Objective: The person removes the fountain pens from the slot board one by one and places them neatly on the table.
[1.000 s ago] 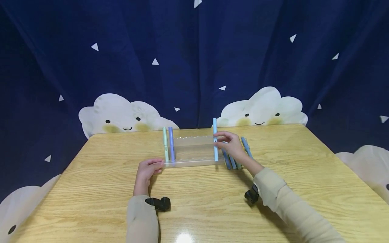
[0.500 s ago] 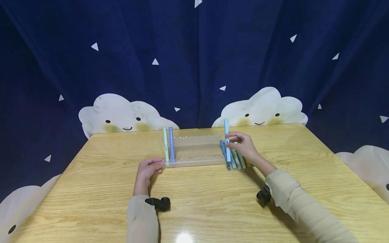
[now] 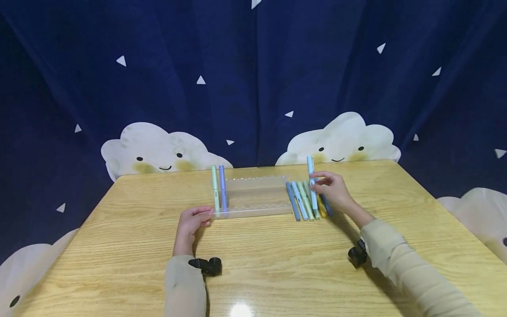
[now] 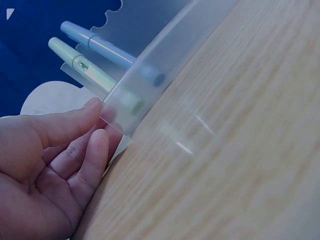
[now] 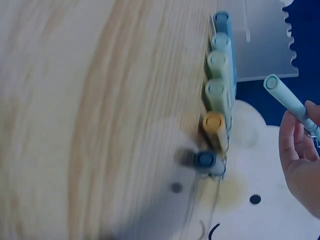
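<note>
My left hand (image 3: 193, 221) pinches the left front corner of a clear plastic pen rack (image 3: 257, 213). In the left wrist view, the thumb lies at the corner of the rack's front wall (image 4: 170, 45). A mint green pen (image 3: 215, 187) and a violet-blue pen (image 3: 223, 187) lean side by side at the rack's left end. My right hand (image 3: 333, 190) holds a light blue pen (image 3: 310, 164) nearly upright between thumb and fingers, over a row of pens to the right of the rack. Its lower end overlaps that row in the head view.
Lying side by side are a dark blue pen (image 3: 293, 201), a light blue pen (image 3: 299, 200), green pens (image 3: 306, 200), a yellow pen (image 5: 214, 122) and another dark blue pen (image 5: 205, 159). A dark curtain (image 3: 253, 88) with clouds hangs behind the wooden table (image 3: 261, 264).
My right hand has moved right with the light blue pen, from the rack's right end to over the row of pens. More of that row shows now. The left hand stays at the rack's corner.
</note>
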The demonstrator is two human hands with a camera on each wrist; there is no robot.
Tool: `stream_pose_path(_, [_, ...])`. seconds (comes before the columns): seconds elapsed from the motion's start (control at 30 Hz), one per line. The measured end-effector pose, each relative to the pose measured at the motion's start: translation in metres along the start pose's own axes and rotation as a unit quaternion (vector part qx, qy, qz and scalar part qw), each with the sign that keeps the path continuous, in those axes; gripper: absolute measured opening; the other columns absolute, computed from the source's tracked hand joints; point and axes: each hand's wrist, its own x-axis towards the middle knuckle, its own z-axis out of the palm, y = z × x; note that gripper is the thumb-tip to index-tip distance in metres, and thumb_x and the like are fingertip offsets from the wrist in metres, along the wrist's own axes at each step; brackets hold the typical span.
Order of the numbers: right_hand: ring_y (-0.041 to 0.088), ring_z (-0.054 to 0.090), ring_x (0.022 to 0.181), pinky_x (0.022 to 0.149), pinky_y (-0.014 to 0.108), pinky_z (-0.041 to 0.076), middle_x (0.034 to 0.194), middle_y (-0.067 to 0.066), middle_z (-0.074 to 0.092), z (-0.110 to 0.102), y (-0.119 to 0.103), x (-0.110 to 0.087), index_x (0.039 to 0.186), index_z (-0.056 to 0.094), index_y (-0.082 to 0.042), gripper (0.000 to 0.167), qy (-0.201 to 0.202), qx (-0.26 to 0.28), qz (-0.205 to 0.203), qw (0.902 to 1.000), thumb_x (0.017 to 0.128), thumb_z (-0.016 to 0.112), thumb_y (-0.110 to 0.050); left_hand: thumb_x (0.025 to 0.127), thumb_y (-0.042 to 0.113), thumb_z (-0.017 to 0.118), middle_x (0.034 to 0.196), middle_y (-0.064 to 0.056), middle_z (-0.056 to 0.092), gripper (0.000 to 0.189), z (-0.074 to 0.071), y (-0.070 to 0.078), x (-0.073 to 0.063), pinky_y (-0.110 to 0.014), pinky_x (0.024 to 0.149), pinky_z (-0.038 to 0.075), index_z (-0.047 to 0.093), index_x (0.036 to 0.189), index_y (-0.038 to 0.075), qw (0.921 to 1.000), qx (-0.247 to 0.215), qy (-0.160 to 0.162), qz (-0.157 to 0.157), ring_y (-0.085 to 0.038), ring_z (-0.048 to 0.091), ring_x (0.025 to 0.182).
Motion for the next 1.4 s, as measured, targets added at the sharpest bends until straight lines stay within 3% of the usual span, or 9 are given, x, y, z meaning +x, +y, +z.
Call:
stream_pose_path(0.27, [0.01,0.057,0.065,0.062,0.035,0.053,0.086,0.017,0.061,-0.02,0.003,0.002,0.11,0.052,0.013,0.032,-0.002,-0.035,0.023,0.9991,0.08,0.062,0.004,0.08,0.0,0.065,0.079,-0.004,0.063,0.029,0.0,0.001,-0.002,-0.016,0.055,0.049,0.058,0.105,-0.013,1.0,-0.001,0.002,0.0,-0.007,0.056,0.061])
stream_pose_path(0.5, [0.007,0.058,0.07,0.067,0.032,0.053,0.099,0.026,0.056,-0.034,0.007,0.005,0.112,0.049,0.014,0.035,-0.009,-0.037,0.057,0.9977,0.081,0.061,0.004,0.08,0.0,0.065,0.079,-0.004,0.063,0.028,0.0,0.001,-0.002,-0.016,0.054,0.049,0.059,0.105,-0.012,1.0,0.001,0.006,-0.005,-0.007,0.056,0.061])
stream_pose_path(0.8, [0.012,0.059,0.072,0.071,0.04,0.052,0.099,0.025,0.057,-0.047,0.016,0.008,0.114,0.048,0.013,0.038,-0.022,-0.054,0.102,0.9931,0.08,0.062,0.002,0.079,-0.002,0.065,0.076,-0.005,0.063,0.029,0.0,0.0,-0.001,-0.017,0.054,0.049,0.058,0.105,-0.014,0.9999,-0.012,0.005,-0.002,-0.007,0.055,0.06])
stream_pose_path(1.03, [0.016,0.058,0.079,0.074,0.039,0.051,0.118,0.03,0.044,-0.051,0.013,0.005,0.119,0.045,0.013,0.039,-0.048,-0.079,0.14,0.9858,0.084,0.058,0.001,0.079,-0.002,0.064,0.077,-0.005,0.063,0.028,0.0,0.001,-0.003,-0.017,0.055,0.049,0.058,0.105,-0.013,1.0,-0.009,0.003,-0.002,-0.008,0.056,0.061])
stream_pose_path(1.4, [0.011,0.051,0.06,0.058,0.029,0.05,0.111,0.03,0.047,-0.053,0.029,0.009,0.115,0.046,0.015,0.037,-0.08,-0.093,0.16,0.9796,0.082,0.058,0.004,0.079,-0.003,0.064,0.075,-0.005,0.063,0.028,0.001,0.0,-0.002,-0.017,0.055,0.05,0.058,0.104,-0.014,0.9999,-0.011,0.005,0.002,-0.008,0.056,0.061])
